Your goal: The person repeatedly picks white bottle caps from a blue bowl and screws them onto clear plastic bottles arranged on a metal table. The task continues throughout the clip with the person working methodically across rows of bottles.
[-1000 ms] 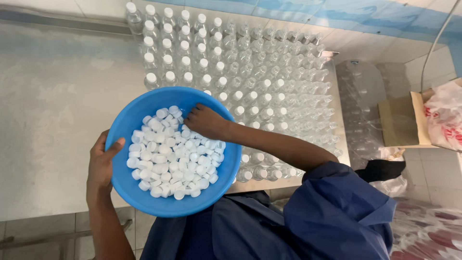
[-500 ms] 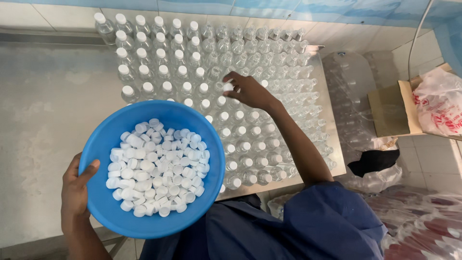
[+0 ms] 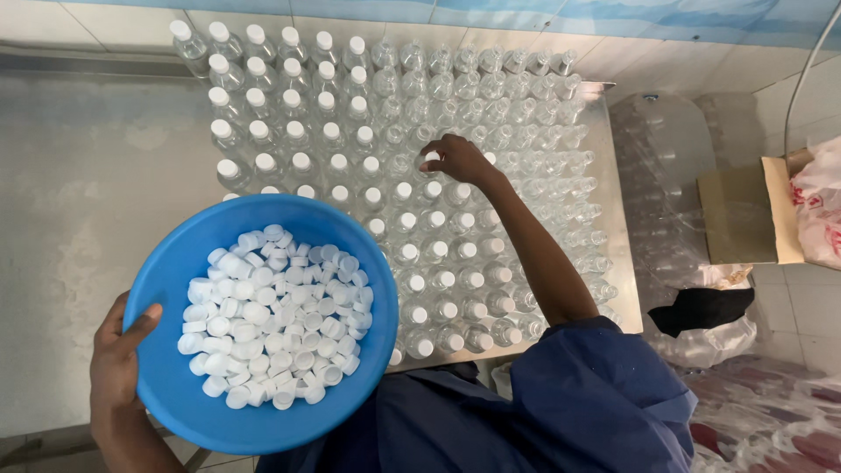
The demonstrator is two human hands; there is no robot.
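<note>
My left hand [image 3: 118, 359] grips the rim of a round blue bowl [image 3: 175, 385] filled with several white bottle caps [image 3: 272, 320]. My right hand [image 3: 460, 159] reaches out over a dense block of clear plastic bottles [image 3: 491, 105] standing on a steel table [image 3: 624, 289]. Its fingers pinch a white cap [image 3: 431, 158] over a bottle mouth in the middle of the block. Bottles to the left and front of that hand wear white caps; those to the right and back stand uncapped.
A pale stained wall or floor surface [image 3: 79, 201] lies left of the table. Bagged empty bottles [image 3: 666, 175] lean at the right, beside a cardboard box [image 3: 745, 210] and a dark cloth [image 3: 701, 308]. My blue sleeve [image 3: 596, 394] fills the lower middle.
My right hand left the bowl with a cap and moved out and rightward over the bottles. The bowl stayed in my left hand.
</note>
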